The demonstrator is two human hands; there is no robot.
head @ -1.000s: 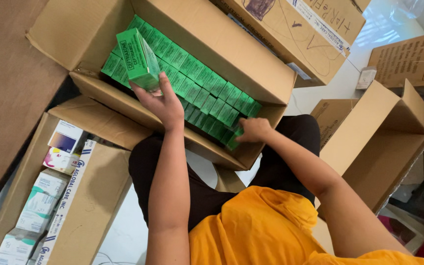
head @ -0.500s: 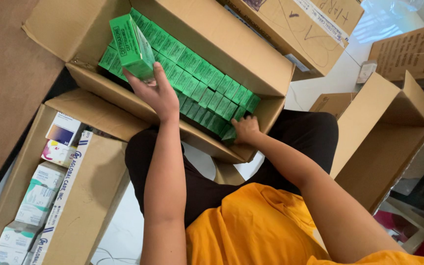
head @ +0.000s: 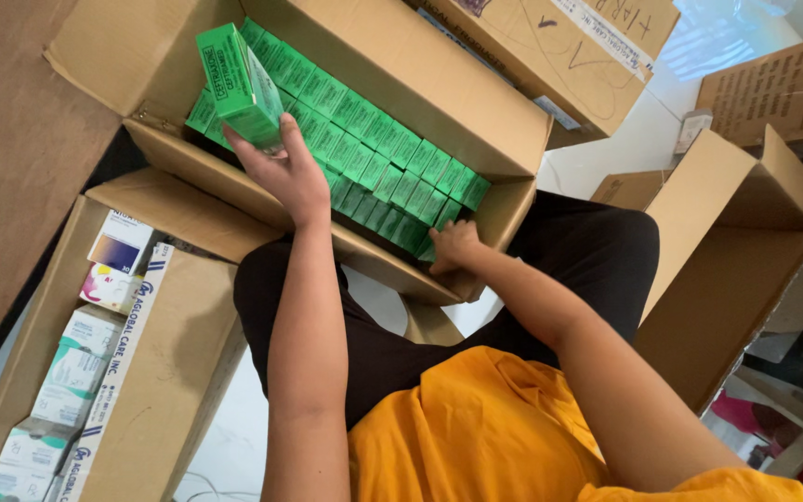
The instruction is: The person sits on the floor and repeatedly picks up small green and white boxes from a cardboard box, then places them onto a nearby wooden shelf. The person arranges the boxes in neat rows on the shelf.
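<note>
1. Nearest to me are my orange shirt (head: 476, 428) and my dark trousers (head: 401, 344); both forearms reach out over my lap toward the open carton (head: 420, 102).
2. My right hand (head: 453, 246) rests at the near right corner of that carton, where the front flap (head: 262, 209) meets the side wall. The fingers are curled loosely against the cardboard and the end of the green rows; I cannot tell whether they grip anything.
3. My left hand (head: 292, 172) is raised above the front flap, fingers pressed onto the lower end of a green box (head: 239, 85), which it holds clear above the packed rows near the carton's left end.
4. The green box is a tall, narrow carton, bright green with paler green lettering on its side. It tilts a little to the left.
5. Below it the packed green boxes (head: 374, 153) stand in tight diagonal rows that fill the carton wall to wall; the only room I see is above them.
6. On my left a long, narrow carton (head: 141, 372) holds white, teal and pink packs (head: 76, 363), just beside my left leg.
7. On my right an open, tilted brown carton (head: 727, 270) stands close to my knee.
8. Farther off are more cardboard boxes (head: 783, 88) and a patch of pale floor (head: 643, 139) between them.
</note>
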